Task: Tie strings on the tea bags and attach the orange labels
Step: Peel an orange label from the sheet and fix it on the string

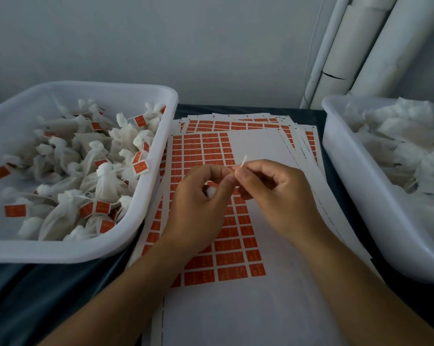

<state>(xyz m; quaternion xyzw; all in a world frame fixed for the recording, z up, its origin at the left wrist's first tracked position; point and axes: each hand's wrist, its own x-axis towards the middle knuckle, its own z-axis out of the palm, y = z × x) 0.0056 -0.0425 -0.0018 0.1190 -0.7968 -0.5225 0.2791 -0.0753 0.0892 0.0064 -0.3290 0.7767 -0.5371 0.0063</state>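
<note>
Above the label sheet (248, 308), your right hand (273, 196) and left hand (198, 203) both kept a narrow grip, pinching a white string (243, 161). A tea bag (209, 191) sat tucked in your left palm.

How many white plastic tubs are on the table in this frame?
2. One tub sits at the left, holding tied tea bags with orange labels; the other tub sits at the right, cut off by the frame edge, holding white bags.
</note>
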